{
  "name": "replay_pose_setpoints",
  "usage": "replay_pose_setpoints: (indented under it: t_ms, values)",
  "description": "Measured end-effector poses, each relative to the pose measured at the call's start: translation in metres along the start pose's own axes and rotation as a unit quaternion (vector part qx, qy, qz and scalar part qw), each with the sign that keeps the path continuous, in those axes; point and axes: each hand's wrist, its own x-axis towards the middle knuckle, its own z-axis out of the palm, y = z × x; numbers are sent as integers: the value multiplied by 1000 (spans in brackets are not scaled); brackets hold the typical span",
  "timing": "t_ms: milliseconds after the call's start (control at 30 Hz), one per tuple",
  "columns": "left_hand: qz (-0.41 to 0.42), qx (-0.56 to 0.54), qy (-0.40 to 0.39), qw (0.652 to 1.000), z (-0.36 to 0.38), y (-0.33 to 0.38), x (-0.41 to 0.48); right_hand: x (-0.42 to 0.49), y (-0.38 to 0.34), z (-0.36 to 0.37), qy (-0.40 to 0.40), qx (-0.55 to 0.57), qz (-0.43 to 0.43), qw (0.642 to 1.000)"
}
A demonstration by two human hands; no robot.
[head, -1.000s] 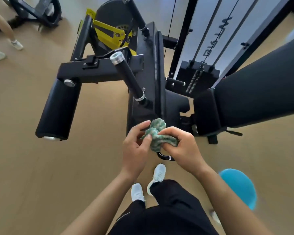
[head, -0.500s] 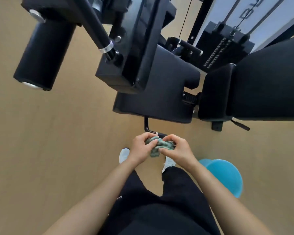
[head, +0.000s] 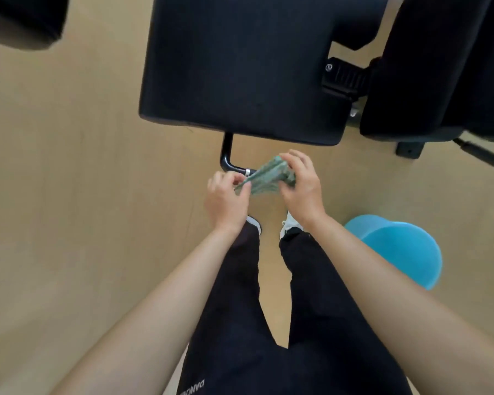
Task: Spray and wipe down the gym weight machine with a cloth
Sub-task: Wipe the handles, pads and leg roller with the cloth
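A folded green cloth (head: pixel 267 178) is held between both hands just below the machine's black seat pad (head: pixel 240 67). My left hand (head: pixel 227 199) pinches its lower left corner. My right hand (head: pixel 303 186) grips its right side. A black curved handle bar (head: pixel 228 158) comes down from under the seat pad and passes behind the cloth. The black back pad (head: pixel 445 67) of the machine fills the upper right. No spray bottle is in view.
A blue plastic bucket (head: pixel 402 249) stands on the wooden floor at my right. My legs in black trousers and white shoes (head: pixel 290 223) are below the hands. A black roller pad (head: pixel 20 21) shows at the top left. A black lever (head: pixel 479 153) sticks out at the right.
The view has tilted down and closer to the seat pad. The bunched cloth has been flattened into a folded pad between both hands, which moved slightly apart.
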Motion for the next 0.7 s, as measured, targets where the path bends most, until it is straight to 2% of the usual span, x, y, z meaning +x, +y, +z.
replay_pose_setpoints:
  t_ms: [67,133,167,233,300,367,467,567,700]
  values:
    - [-41,-5,41,998,11,-7,8,8,12,16,1,-2,-19,1000]
    - [-160,-94,71,980,22,-12,8,12,22,35,-24,-18,-51,998]
    - [-234,-171,73,954,28,-14,6,13,25,44,-42,-38,-74,996]
    - [-350,-337,21,874,40,-13,1,17,30,57,-72,-100,-121,985]
    - [-364,-461,-41,809,50,-6,1,26,27,59,-110,-163,-135,971]
    - [-342,-549,-62,760,57,1,7,40,20,57,-165,-203,-133,956]
    - [-319,-576,-60,750,67,4,12,50,20,49,-207,-189,-127,951]
    - [-317,-564,-86,758,80,5,2,44,39,39,-197,-167,-106,960]
    - [-340,-563,-135,742,105,25,-15,33,78,17,-165,-168,-67,970]
